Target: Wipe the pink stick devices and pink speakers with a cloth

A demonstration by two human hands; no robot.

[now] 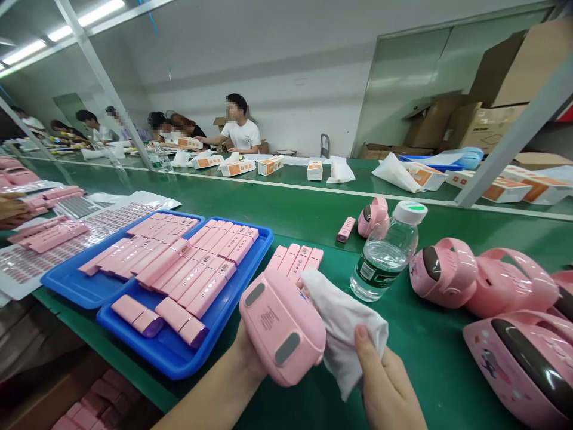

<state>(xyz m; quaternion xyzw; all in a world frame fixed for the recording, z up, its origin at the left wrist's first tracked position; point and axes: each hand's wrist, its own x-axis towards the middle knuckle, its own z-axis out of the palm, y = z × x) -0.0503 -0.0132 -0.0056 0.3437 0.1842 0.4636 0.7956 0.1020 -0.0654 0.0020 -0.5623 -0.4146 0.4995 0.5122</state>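
My left hand (250, 352) is wrapped round a pink plastic appliance body (283, 325), its base turned toward me. That base shows two grey pads and a block of small print. In my right hand (389, 376) is a white cloth (351, 322), pinched under the thumb, its far part against the body's right side. Just behind the body lie several pink bar-shaped parts (298, 260). Beyond the cloth stands a water bottle (385, 254) with a white cap. The left fingers are mostly hidden behind the body.
Blue trays (179, 367) of pink bars stand at left. More pink appliance bodies (514, 280) crowd the right side, and a small one (373, 216) sits behind the bottle. Past the green belt (250, 200) are white-orange boxes (237, 168) and co-workers. Another person's hand (11, 210) is at far left.
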